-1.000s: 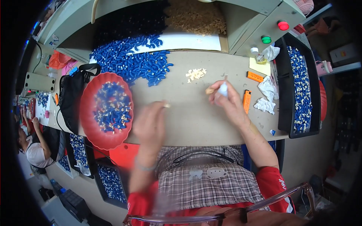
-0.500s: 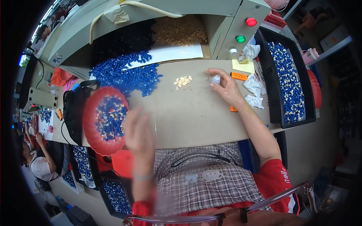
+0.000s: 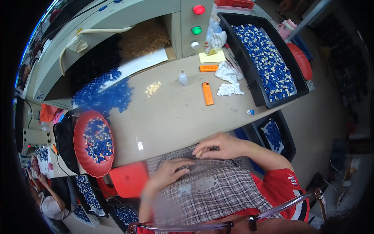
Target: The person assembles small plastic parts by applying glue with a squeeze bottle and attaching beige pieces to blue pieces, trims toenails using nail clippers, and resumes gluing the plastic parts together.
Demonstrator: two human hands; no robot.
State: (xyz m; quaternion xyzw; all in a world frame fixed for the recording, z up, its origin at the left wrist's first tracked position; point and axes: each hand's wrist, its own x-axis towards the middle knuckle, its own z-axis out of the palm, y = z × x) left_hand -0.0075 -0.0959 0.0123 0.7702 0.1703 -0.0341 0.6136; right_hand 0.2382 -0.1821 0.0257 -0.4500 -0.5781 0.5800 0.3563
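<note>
Both my hands lie in my lap on a plaid cloth [image 3: 210, 191], below the front edge of the beige worktable [image 3: 175, 117]. My right hand [image 3: 220, 146] points left, its fingertips pinched together on the cloth's upper edge. My left hand [image 3: 169, 173] is blurred and rests palm down on the cloth with curled fingers; whether it grips anything is unclear. On the table beyond stand a small white bottle [image 3: 183, 78], a little heap of beige pieces [image 3: 152, 88] and an orange lighter [image 3: 207, 93].
A heap of blue pieces [image 3: 103, 97] and a red tray [image 3: 80, 154] of them lie at left. A black bin [image 3: 243, 66] of blue-and-white pieces sits at right, beside crumpled tissues [image 3: 230, 89]. Red and green buttons [image 3: 197, 19] are at the back. Another person [image 3: 48, 204] works lower left.
My right hand left the small white bottle on the table and came down to my lap. My left hand also dropped from the table onto the plaid cloth. My head view shifted.
</note>
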